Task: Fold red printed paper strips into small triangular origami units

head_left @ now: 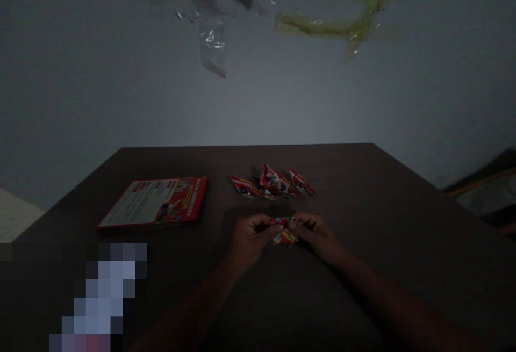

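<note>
Both my hands meet over the middle of a dark brown table [363, 180]. My left hand [252, 236] and my right hand [316, 234] pinch a small folded piece of red printed paper [283, 232] between their fingertips, just above the tabletop. Behind it, a little farther from me, lie several folded red paper shapes [273, 184] in a loose row. The room is dim, so the folds are hard to make out.
A flat red-bordered booklet or paper pad [155, 204] lies on the table's left side. A pale wall [80, 72] rises behind the table, with strips of clear and greenish tape [322, 24] stuck on it. A blurred patch covers the lower left corner.
</note>
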Motion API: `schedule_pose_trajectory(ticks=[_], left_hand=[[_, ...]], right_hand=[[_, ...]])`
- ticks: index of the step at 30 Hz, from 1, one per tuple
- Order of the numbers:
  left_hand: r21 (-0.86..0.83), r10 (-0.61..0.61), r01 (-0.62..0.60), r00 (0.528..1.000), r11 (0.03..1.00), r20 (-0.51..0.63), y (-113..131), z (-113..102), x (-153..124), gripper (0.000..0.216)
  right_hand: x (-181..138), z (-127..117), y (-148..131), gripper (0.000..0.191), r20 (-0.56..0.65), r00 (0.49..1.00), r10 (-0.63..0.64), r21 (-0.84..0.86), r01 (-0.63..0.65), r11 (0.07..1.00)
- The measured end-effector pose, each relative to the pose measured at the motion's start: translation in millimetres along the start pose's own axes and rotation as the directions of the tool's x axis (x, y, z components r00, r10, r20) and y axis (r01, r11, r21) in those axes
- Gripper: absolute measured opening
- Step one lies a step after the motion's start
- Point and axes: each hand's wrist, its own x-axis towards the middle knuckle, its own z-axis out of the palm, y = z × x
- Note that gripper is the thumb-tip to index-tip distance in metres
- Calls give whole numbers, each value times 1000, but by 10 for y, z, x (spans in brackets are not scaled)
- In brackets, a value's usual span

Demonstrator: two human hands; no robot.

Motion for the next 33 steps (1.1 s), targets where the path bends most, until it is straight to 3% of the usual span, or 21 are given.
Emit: schedule_pose_trajectory(ticks=[3, 7, 11, 14, 19, 22, 33], left_hand=[[-7, 14, -14, 999, 1000, 47, 25, 14, -14, 22], [-31, -18, 21, 996, 999, 82, 61, 29, -30, 26], [-28, -88, 90, 994, 996, 61, 65, 22, -25, 31], [20, -103, 102, 993, 995, 54, 38, 8, -17, 31], [183, 105, -120, 990, 976, 93, -7, 21, -36, 30], [255, 175, -194, 980, 947, 95, -15, 37, -49, 25], [242, 195, -195, 980, 951, 25, 18, 35, -50, 27]], right_hand=[[0, -11, 23, 30, -5, 999, 47, 88, -47, 995], [5, -40, 41, 29, 148, 975, 167, 253, -201, 947], [-6, -58, 6, 26, 254, 950, 182, 246, -245, 938], [-22, -47, -32, 24, 282, 948, 148, 118, -187, 975], [-32, -7, -40, 27, 161, 987, -18, -122, 38, 992], [-32, 10, -37, 29, 112, 991, -78, -250, 104, 963], [-39, 51, -99, 32, 91, 977, -190, -334, 210, 919]])
